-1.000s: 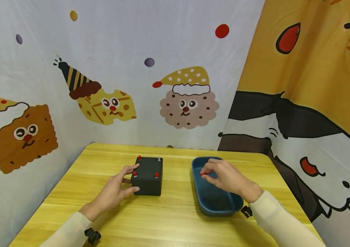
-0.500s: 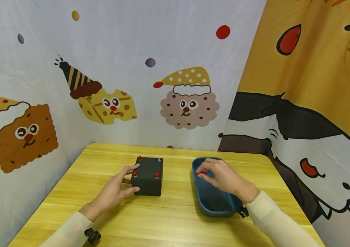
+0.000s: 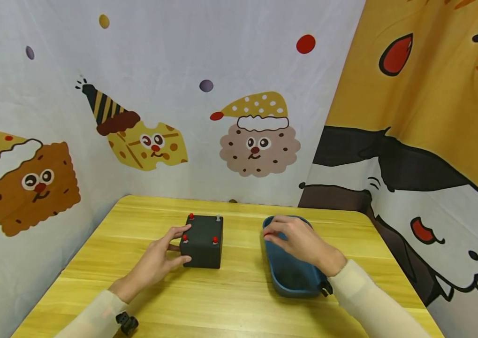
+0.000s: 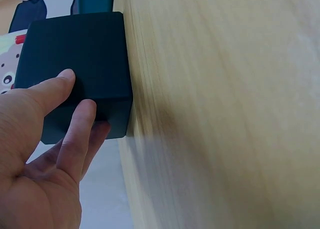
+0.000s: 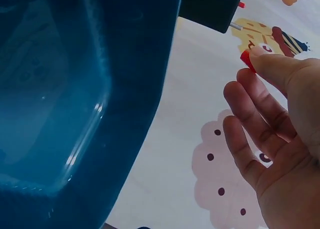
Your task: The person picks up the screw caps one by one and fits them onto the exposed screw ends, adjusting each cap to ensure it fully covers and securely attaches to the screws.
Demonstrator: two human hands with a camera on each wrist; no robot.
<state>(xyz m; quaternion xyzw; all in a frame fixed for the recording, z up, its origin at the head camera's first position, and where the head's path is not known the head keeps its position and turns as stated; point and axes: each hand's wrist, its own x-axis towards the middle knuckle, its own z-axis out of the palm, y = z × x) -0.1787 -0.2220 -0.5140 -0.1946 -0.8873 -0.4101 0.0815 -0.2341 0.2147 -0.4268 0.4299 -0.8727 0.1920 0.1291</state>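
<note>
A black box [image 3: 203, 229] stands on the table with small metal posts at its top corners. Three posts carry red caps [image 3: 215, 240]; the far right post [image 3: 218, 218] is bare metal. My left hand [image 3: 152, 265] holds the box at its left side, thumb on the front face and a finger on the top edge. Over the far left part of a blue tub [image 3: 295, 293], my right hand [image 3: 302, 239] pinches a small red cap [image 5: 247, 60] between thumb and index finger. The other right fingers are loosely bent, touching nothing in the right wrist view.
The box and the tub stand apart on the yellow wooden table [image 3: 239, 310], tub to the right. A printed cloth [image 3: 158, 70] hangs close behind the table and along its sides. Each wrist wears a small black device [image 3: 127, 324].
My right hand has moved left across the tub toward its left rim, carrying the red cap. My left hand and the box have stayed in place.
</note>
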